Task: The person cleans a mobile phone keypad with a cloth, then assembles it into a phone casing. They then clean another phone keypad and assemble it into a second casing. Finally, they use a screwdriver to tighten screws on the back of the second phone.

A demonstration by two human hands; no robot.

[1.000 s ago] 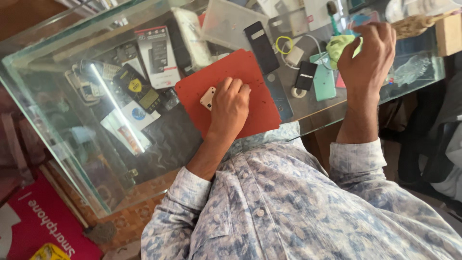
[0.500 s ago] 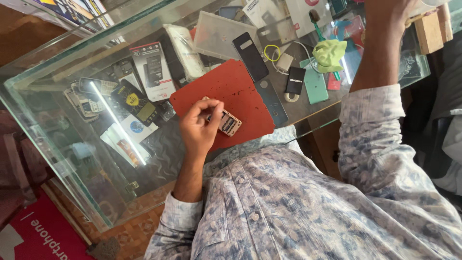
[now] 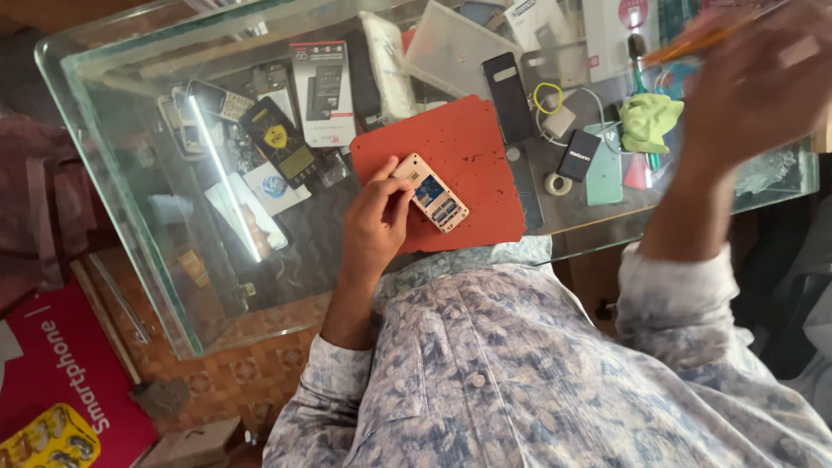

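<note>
My left hand (image 3: pixel 374 227) grips a small beige phone (image 3: pixel 433 194) with its back cover off, the inside showing. The phone lies on a red mat (image 3: pixel 472 143) on the glass counter. My right hand (image 3: pixel 758 91) is raised at the upper right, blurred by motion, above the counter's cluttered end. It is shut on a thin orange tool (image 3: pixel 706 36) that points left and down. The tool's tip is too blurred to make out.
The glass counter (image 3: pixel 130 139) shows phones and boxes (image 3: pixel 322 82) beneath its top. On it lie a black phone (image 3: pixel 507 95), a small black box (image 3: pixel 578 156), a teal phone (image 3: pixel 605 169), a green cloth (image 3: pixel 650 120), a tape roll (image 3: pixel 549 183) and a white charger (image 3: pixel 559 120). A red board (image 3: pixel 65 373) lies on the floor.
My left hand has turned the phone so its open back shows and holds it by one end. My right hand has left the green cloth and risen to the right with the orange tool.
</note>
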